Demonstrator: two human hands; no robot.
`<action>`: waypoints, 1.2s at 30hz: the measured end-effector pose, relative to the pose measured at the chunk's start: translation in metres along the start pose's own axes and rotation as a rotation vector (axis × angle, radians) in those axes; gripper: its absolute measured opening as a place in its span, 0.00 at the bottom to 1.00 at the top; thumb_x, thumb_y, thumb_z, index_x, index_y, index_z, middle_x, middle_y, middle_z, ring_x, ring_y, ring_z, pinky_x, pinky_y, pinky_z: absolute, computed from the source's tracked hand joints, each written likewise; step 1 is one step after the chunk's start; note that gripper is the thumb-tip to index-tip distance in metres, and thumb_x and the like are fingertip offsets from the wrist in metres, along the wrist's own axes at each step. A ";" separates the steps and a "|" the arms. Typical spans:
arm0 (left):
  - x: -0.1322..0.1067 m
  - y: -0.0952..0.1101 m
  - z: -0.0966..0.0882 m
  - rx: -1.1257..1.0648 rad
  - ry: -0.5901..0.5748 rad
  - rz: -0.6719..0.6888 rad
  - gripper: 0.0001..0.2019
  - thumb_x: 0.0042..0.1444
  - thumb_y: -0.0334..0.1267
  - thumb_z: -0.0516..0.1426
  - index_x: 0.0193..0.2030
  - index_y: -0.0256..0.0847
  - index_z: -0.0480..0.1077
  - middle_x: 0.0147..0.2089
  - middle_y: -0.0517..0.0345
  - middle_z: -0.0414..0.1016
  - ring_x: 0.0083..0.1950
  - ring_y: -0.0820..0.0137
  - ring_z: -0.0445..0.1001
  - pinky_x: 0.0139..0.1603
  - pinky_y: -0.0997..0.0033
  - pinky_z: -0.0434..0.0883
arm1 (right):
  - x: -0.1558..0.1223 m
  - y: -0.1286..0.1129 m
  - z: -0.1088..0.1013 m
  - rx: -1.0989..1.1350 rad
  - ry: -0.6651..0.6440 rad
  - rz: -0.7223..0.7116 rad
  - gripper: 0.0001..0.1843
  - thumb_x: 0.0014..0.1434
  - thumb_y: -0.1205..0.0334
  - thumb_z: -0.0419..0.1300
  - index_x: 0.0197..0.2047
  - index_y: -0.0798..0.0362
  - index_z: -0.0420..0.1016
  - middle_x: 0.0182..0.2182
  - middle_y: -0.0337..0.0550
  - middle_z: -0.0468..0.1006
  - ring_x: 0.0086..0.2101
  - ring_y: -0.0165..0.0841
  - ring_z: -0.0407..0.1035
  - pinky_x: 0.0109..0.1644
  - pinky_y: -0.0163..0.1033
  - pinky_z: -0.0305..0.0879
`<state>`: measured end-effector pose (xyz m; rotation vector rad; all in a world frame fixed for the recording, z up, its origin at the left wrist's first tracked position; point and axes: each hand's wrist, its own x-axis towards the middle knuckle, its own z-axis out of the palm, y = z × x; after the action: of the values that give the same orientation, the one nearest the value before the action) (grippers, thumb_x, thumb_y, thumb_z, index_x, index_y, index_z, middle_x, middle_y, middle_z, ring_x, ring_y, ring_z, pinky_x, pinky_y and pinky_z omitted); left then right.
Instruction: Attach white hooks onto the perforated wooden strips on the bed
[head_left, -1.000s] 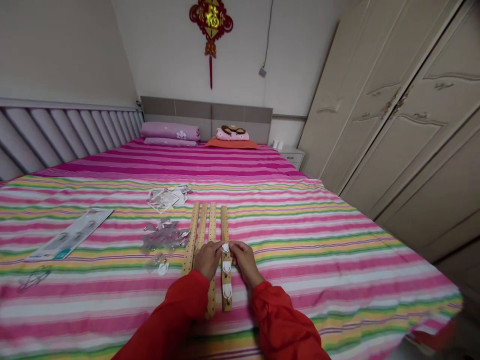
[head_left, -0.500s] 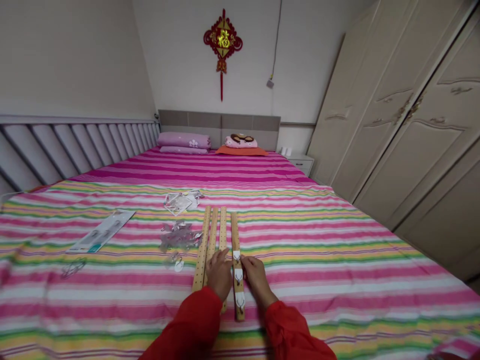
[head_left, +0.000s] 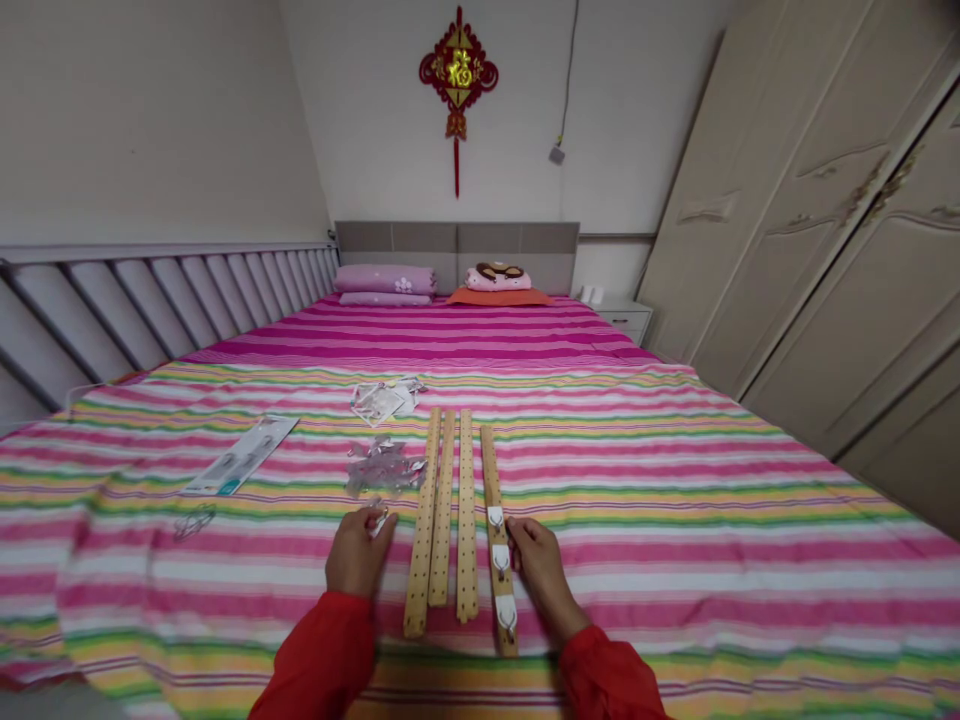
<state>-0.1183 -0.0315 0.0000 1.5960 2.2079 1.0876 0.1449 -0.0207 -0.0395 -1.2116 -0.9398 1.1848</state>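
Several long perforated wooden strips (head_left: 466,515) lie side by side on the striped bedspread (head_left: 697,570). The rightmost strip (head_left: 497,545) carries three white hooks, the nearest being a white hook (head_left: 506,612). My right hand (head_left: 540,570) rests against that strip's right edge, fingers beside the top hook (head_left: 495,517), holding nothing. Left of the strips, my left hand (head_left: 358,552) pinches a small white hook (head_left: 379,521) at its fingertips, though the fingers partly hide it. A crumpled heap of clear plastic wrapping (head_left: 382,470) lies just beyond that hand.
A printed packaging card (head_left: 241,455) and a thin plastic loop (head_left: 193,522) lie to the left, with more clear wrapping (head_left: 377,403) further on. Pillows (head_left: 385,280) sit at the bed's far end. A padded wall panel (head_left: 150,310) runs along the left, a wardrobe (head_left: 825,230) along the right.
My left hand has moved left off the strips and picked up the small white hook from the bedspread. My right hand has drawn back beside the strip. The view has tilted slightly.
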 end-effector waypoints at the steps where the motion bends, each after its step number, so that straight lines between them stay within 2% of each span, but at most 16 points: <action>1: 0.002 0.004 -0.001 0.063 -0.009 -0.016 0.18 0.50 0.51 0.54 0.37 0.38 0.73 0.36 0.51 0.73 0.38 0.62 0.72 0.38 0.65 0.68 | 0.000 0.000 0.000 0.003 0.001 0.000 0.23 0.45 0.42 0.62 0.18 0.52 0.65 0.11 0.30 0.62 0.12 0.24 0.53 0.16 0.33 0.46; 4: 0.004 0.019 -0.002 0.181 -0.031 -0.053 0.13 0.52 0.47 0.53 0.33 0.41 0.73 0.38 0.52 0.74 0.40 0.63 0.73 0.36 0.69 0.66 | 0.000 -0.001 0.000 0.009 -0.001 0.000 0.22 0.44 0.42 0.63 0.17 0.53 0.66 0.11 0.31 0.63 0.11 0.24 0.53 0.16 0.33 0.46; 8: 0.004 0.023 -0.004 0.137 -0.032 -0.096 0.09 0.51 0.42 0.54 0.28 0.42 0.73 0.34 0.55 0.75 0.36 0.65 0.73 0.31 0.71 0.63 | -0.001 -0.002 -0.001 0.025 -0.005 0.013 0.21 0.44 0.43 0.63 0.18 0.53 0.67 0.11 0.32 0.65 0.11 0.24 0.53 0.15 0.33 0.44; 10: 0.004 0.020 -0.009 -0.028 -0.030 -0.140 0.08 0.48 0.42 0.56 0.26 0.42 0.73 0.28 0.57 0.74 0.33 0.65 0.72 0.31 0.71 0.63 | -0.001 -0.002 -0.001 0.043 -0.007 0.023 0.21 0.44 0.44 0.64 0.18 0.53 0.68 0.11 0.32 0.65 0.11 0.24 0.53 0.15 0.33 0.44; 12: 0.003 0.019 -0.015 -0.317 -0.045 -0.206 0.10 0.43 0.45 0.60 0.25 0.40 0.74 0.26 0.58 0.75 0.33 0.66 0.72 0.33 0.71 0.65 | -0.002 -0.003 -0.001 0.067 -0.003 0.028 0.20 0.44 0.45 0.65 0.19 0.54 0.69 0.12 0.32 0.66 0.11 0.24 0.53 0.15 0.32 0.43; 15: 0.000 0.029 -0.026 -0.737 -0.093 -0.388 0.17 0.34 0.47 0.66 0.30 0.38 0.77 0.33 0.56 0.79 0.35 0.68 0.73 0.33 0.73 0.67 | -0.003 -0.007 -0.001 0.112 -0.005 0.040 0.20 0.44 0.46 0.66 0.20 0.54 0.69 0.12 0.32 0.67 0.11 0.23 0.52 0.15 0.32 0.42; 18: -0.007 0.049 -0.033 -0.949 -0.186 -0.529 0.23 0.27 0.46 0.70 0.33 0.39 0.77 0.36 0.56 0.79 0.33 0.72 0.73 0.30 0.77 0.67 | -0.006 -0.013 -0.002 0.168 -0.008 0.070 0.18 0.44 0.48 0.66 0.20 0.54 0.69 0.12 0.31 0.66 0.11 0.22 0.50 0.15 0.31 0.41; 22: -0.022 0.074 -0.027 -1.064 -0.298 -0.474 0.21 0.29 0.46 0.70 0.32 0.38 0.77 0.31 0.58 0.78 0.30 0.75 0.73 0.32 0.77 0.70 | -0.015 -0.026 0.002 0.200 0.017 0.026 0.17 0.44 0.50 0.67 0.22 0.55 0.71 0.13 0.32 0.67 0.12 0.22 0.52 0.15 0.30 0.45; 25: -0.031 0.086 -0.012 -1.103 -0.325 -0.452 0.20 0.31 0.46 0.70 0.31 0.37 0.76 0.27 0.61 0.75 0.27 0.78 0.71 0.31 0.79 0.70 | -0.028 -0.040 0.012 0.178 -0.077 0.004 0.17 0.41 0.51 0.70 0.25 0.56 0.73 0.13 0.31 0.68 0.13 0.23 0.56 0.16 0.30 0.52; 29: -0.043 0.099 0.009 -1.143 -0.358 -0.442 0.21 0.33 0.46 0.70 0.34 0.37 0.76 0.29 0.60 0.77 0.30 0.76 0.72 0.34 0.78 0.70 | -0.042 -0.059 0.025 0.199 -0.160 -0.002 0.21 0.36 0.51 0.73 0.30 0.55 0.73 0.18 0.34 0.73 0.16 0.26 0.63 0.18 0.30 0.59; 33: -0.055 0.111 0.023 -1.122 -0.373 -0.386 0.21 0.36 0.47 0.68 0.36 0.36 0.76 0.30 0.58 0.77 0.31 0.74 0.73 0.32 0.76 0.70 | -0.044 -0.065 0.028 0.276 -0.146 0.025 0.21 0.39 0.50 0.72 0.28 0.54 0.71 0.17 0.36 0.75 0.17 0.28 0.67 0.20 0.30 0.62; 36: -0.064 0.118 0.031 -1.097 -0.385 -0.328 0.20 0.39 0.49 0.67 0.36 0.36 0.76 0.31 0.56 0.78 0.32 0.71 0.74 0.34 0.73 0.71 | -0.041 -0.064 0.026 0.325 -0.128 0.032 0.19 0.41 0.50 0.72 0.28 0.55 0.72 0.19 0.39 0.77 0.19 0.29 0.70 0.22 0.31 0.65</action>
<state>0.0106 -0.0577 0.0414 0.8095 1.1579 1.3590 0.1224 -0.0543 0.0301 -0.9021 -0.7857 1.3933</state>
